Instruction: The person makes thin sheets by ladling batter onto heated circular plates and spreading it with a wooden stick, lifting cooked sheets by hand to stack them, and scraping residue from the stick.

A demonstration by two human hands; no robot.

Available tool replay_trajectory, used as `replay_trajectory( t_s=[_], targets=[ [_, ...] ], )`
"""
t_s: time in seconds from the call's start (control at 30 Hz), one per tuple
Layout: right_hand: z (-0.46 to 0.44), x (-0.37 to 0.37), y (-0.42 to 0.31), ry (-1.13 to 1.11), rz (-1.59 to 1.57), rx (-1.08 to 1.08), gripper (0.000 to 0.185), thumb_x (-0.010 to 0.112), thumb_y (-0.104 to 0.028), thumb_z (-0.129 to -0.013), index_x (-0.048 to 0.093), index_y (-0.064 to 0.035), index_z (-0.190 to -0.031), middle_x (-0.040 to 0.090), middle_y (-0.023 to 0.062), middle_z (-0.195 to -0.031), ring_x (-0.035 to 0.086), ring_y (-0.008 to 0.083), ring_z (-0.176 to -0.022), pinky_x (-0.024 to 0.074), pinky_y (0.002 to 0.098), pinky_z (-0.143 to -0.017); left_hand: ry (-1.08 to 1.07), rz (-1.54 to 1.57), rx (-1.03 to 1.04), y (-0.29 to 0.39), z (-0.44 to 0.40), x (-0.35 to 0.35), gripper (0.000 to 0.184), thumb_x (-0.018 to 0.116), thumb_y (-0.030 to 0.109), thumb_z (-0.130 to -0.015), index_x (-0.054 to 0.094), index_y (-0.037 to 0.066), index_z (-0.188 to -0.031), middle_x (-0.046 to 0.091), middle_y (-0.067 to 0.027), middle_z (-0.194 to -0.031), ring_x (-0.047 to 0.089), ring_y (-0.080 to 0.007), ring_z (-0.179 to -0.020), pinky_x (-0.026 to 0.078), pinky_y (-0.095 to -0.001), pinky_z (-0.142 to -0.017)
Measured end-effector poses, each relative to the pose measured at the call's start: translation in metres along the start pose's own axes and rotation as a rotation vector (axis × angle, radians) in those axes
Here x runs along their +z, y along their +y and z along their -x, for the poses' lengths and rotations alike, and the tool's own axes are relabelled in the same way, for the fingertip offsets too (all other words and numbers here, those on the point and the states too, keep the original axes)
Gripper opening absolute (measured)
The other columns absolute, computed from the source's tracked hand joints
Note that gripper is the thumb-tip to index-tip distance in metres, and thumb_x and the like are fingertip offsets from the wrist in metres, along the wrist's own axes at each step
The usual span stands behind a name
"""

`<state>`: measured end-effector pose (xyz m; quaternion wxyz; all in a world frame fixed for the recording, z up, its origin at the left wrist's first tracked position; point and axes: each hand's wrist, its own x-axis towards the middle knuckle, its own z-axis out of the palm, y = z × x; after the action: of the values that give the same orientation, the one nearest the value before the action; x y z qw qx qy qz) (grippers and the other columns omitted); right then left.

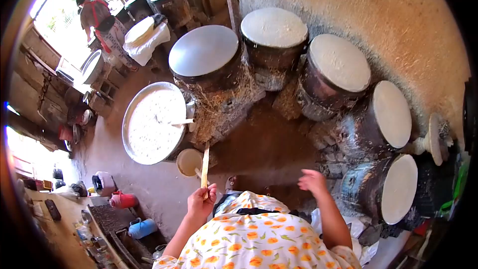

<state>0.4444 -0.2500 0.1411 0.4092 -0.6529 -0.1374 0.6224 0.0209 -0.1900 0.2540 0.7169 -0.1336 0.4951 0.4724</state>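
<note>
My left hand (201,202) is closed around the lower end of a long flat wooden stick (205,167), which points away from me. Beyond the stick's tip and to the left stands a wide metal basin (125,132) of white lumpy liquid (152,124), with a pale handle (183,121) sticking out over its rim. A small cream bucket (188,162) sits just left of the stick. My right hand (313,181) hangs in the air with its fingers stretched out, holding nothing. Nearest to it are dark drums (356,184) with round pale tops (399,189).
More drums with round tops (274,27) curve along the wall, one with a smooth grey top (204,51). Straw (214,112) lies around their bases. Another person (102,25) stands at the upper left. A red jug (123,200) and a blue container (142,228) are at lower left.
</note>
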Motion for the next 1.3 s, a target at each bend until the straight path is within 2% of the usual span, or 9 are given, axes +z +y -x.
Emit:
replay_trajectory(
  t_s=[0.17,0.3,0.53,0.67,0.73,0.9,1.07,1.17,1.3],
  targets=[
    [-0.008,0.174,-0.077,-0.611,0.218,0.212,0.041,0.047,-0.023,-0.096,0.04,0.0017,-0.128,0.058,0.027,-0.104,0.064,0.0352,-0.09,0.0566,0.0418,-0.074,-0.24,-0.121,0.008,-0.022,0.005,0.05,0.021,0.041,0.004,-0.09,0.048,-0.011,-0.103,0.061,-0.0221,-0.095,0.063,-0.0263,-0.078,0.055,-0.0322,-0.067],
    [-0.01,0.235,-0.079,-0.588,-0.156,0.35,0.035,0.043,-0.024,-0.097,0.043,0.0058,-0.116,0.059,0.0262,-0.106,0.063,0.0367,-0.091,0.0538,0.0458,-0.081,-0.366,-0.323,-0.027,-0.039,0.007,0.081,0.019,0.047,0.002,-0.089,0.051,-0.005,-0.107,0.063,-0.0186,-0.094,0.065,-0.0261,-0.078,0.055,-0.0333,-0.07],
    [-0.053,0.214,-0.094,-0.663,-0.071,0.32,0.023,0.058,-0.024,-0.091,0.059,-0.0015,-0.086,0.056,0.0053,-0.065,0.055,0.0144,-0.059,0.046,0.0271,-0.055,-0.54,-0.712,-0.253,-0.01,-0.037,0.091,0.029,0.049,0.025,-0.095,0.053,-0.003,-0.103,0.066,-0.0197,-0.095,0.067,-0.0299,-0.085,0.056,-0.0383,-0.076],
    [-0.068,0.173,-0.109,-0.399,0.189,0.48,0.029,0.057,-0.008,-0.086,0.05,-0.0056,-0.115,0.054,0.0065,-0.064,0.046,0.0117,-0.046,0.0376,0.0252,-0.04,-0.3,-0.28,-0.133,0.067,-0.13,0.059,0.04,0.055,0.029,-0.092,0.044,-0.003,-0.112,0.06,-0.0251,-0.103,0.063,-0.0389,-0.091,0.053,-0.0472,-0.082],
    [-0.052,0.178,-0.123,-0.313,0.624,0.436,0.055,0.049,0.001,-0.082,0.037,-0.0058,-0.135,0.055,0.0067,-0.064,0.043,0.0104,-0.042,0.0347,0.0247,-0.037,-0.172,-0.16,-0.107,0.107,-0.186,0.049,0.051,0.058,0.032,-0.09,0.036,-0.002,-0.12,0.051,-0.029,-0.117,0.057,-0.0427,-0.103,0.05,-0.052,-0.087],
    [-0.059,0.147,-0.095,-0.268,1.169,-0.213,0.049,0.051,-0.004,-0.075,0.055,-0.0106,-0.124,0.065,0.0209,-0.094,0.064,0.0324,-0.087,0.0506,0.0371,-0.078,0.048,-0.026,-0.087,0.15,-0.274,0.063,0.067,0.061,0.039,-0.087,0.032,0.001,-0.134,0.037,-0.026,-0.136,0.04,-0.0431,-0.123,0.04,-0.0543,-0.097],
    [-0.026,0.21,-0.141,-0.154,1.342,-0.277,0.051,0.052,-0.006,-0.077,0.051,-0.0131,-0.127,0.062,0.0229,-0.101,0.061,0.0378,-0.094,0.05,0.0408,-0.081,-0.099,0.244,-0.091,0.181,-0.312,0.071,0.038,0.059,0.026,-0.089,0.043,-0.001,-0.109,0.054,-0.0169,-0.1,0.058,-0.0329,-0.084,0.051,-0.0505,-0.076],
    [-0.043,0.213,-0.138,-0.172,1.387,-0.396,0.055,0.054,-0.005,-0.075,0.049,-0.0144,-0.13,0.062,0.0229,-0.101,0.062,0.0377,-0.092,0.0509,0.0413,-0.079,0.114,0.37,0.239,0.235,-0.303,0.066,0.014,0.046,0.015,-0.093,0.043,0.001,-0.09,0.05,-0.0101,-0.064,0.052,-0.0225,-0.055,0.05,-0.0349,-0.049],
    [-0.081,0.226,-0.142,-0.305,1.404,-0.668,0.062,0.057,-0.004,-0.073,0.047,-0.0154,-0.132,0.062,0.0203,-0.104,0.062,0.0378,-0.09,0.0518,0.0417,-0.076,0.058,0.48,-0.041,0.279,-0.289,0.002,0.014,0.039,0.01,-0.091,0.042,0.004,-0.078,0.04,0.0001,-0.053,0.038,-0.009,-0.04,0.034,-0.02,-0.033]
  ],
)
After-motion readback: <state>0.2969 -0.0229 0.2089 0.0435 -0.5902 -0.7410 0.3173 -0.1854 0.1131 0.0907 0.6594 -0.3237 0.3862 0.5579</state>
